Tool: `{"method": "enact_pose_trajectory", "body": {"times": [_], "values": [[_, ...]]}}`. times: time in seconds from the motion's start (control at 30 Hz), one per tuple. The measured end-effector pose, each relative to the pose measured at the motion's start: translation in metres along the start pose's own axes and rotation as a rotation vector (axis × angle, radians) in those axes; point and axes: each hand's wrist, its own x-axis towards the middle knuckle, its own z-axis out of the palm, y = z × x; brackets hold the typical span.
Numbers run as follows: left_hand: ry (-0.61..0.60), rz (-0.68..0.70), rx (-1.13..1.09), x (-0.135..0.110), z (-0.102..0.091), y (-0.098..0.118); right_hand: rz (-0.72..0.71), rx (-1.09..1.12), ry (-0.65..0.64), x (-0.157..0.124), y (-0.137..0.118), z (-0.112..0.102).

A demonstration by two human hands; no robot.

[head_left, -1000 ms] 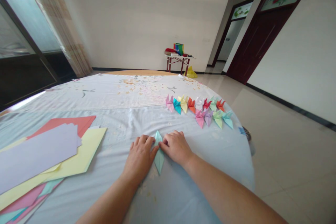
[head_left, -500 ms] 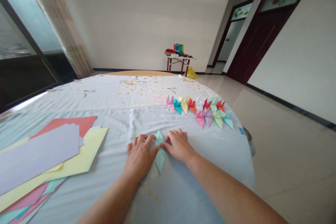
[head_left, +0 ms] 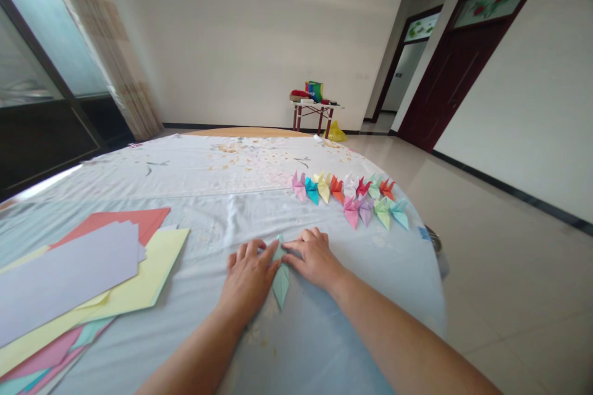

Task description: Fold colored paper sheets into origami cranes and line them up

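A pale mint-green folded paper (head_left: 280,287), shaped as a narrow diamond, lies flat on the cloth-covered table (head_left: 324,333) with one point toward me. My left hand (head_left: 249,271) presses on its left edge with thumb and index finger. From the right, the thumb and index finger of my right hand (head_left: 312,258) hold its upper half. The fingertips cover part of the paper's middle. Beyond my right hand stand several folded paper cranes (head_left: 351,213) in two rows, in pink, blue, yellow, orange, white, red, purple and green.
On the left lies a pile of coloured paper sheets, a lavender one (head_left: 78,278) on top, with yellow (head_left: 162,253) and red (head_left: 152,219) beneath. The round table's edge curves down the right side. Near the far wall is a small side table (head_left: 315,105) holding items.
Both index fingers have shifted a little along the upper half of the mint-green paper, covering more of it. The paper stays in place; the whole view has tilted slightly.
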Motion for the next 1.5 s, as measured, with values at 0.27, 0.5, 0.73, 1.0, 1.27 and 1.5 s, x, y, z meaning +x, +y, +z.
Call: {"method": "enact_pose_trajectory", "body": {"times": [0.27,0.5,0.73,1.0,1.27,1.5], "values": [[0.085,0.088,0.001,-0.002,-0.006,0.002,0.057,0.029,0.081,-0.002,0.000,-0.002],[0.028,0.116,-0.096,-0.001,-0.008,0.005,0.030,0.082,0.078,0.000,-0.005,0.007],[0.044,-0.040,-0.379,0.002,-0.013,0.006,-0.122,0.379,0.002,0.001,-0.010,-0.004],[-0.090,-0.411,-1.024,0.013,-0.013,0.001,-0.277,0.514,0.058,0.000,-0.008,-0.013],[-0.220,-0.445,-1.155,0.012,-0.011,0.001,-0.372,0.309,0.064,-0.001,0.002,-0.017],[-0.087,-0.194,-0.588,0.008,-0.009,-0.010,-0.425,0.211,-0.075,-0.002,0.004,-0.013]]}}
